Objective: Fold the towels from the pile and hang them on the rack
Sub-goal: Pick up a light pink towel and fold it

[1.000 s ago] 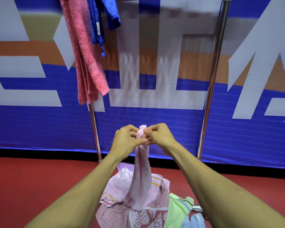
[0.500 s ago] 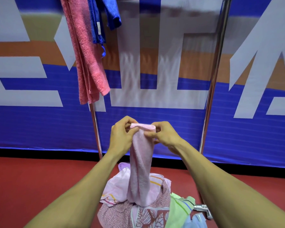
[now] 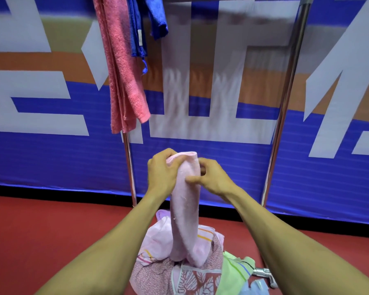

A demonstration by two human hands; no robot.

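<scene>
A light pink towel [image 3: 185, 213] hangs down in a narrow strip in front of me. My left hand [image 3: 161, 173] grips its top left edge, and my right hand [image 3: 213, 179] pinches its right side just below the top. Its lower end reaches the pile of towels [image 3: 179, 271] on the floor. The metal rack [image 3: 285, 103] stands behind, with a coral pink towel [image 3: 124, 67] and a blue towel [image 3: 141, 24] hung at its upper left.
A blue, white and orange banner wall [image 3: 51, 156] runs close behind the rack. The floor [image 3: 41, 231] is red. A green striped towel [image 3: 237, 271] and the rack's foot [image 3: 264, 273] lie at the lower right.
The towel's top was bunched between my fingertips; now it is spread wider. My right hand has slid down the towel's side, and both hands have dropped slightly.
</scene>
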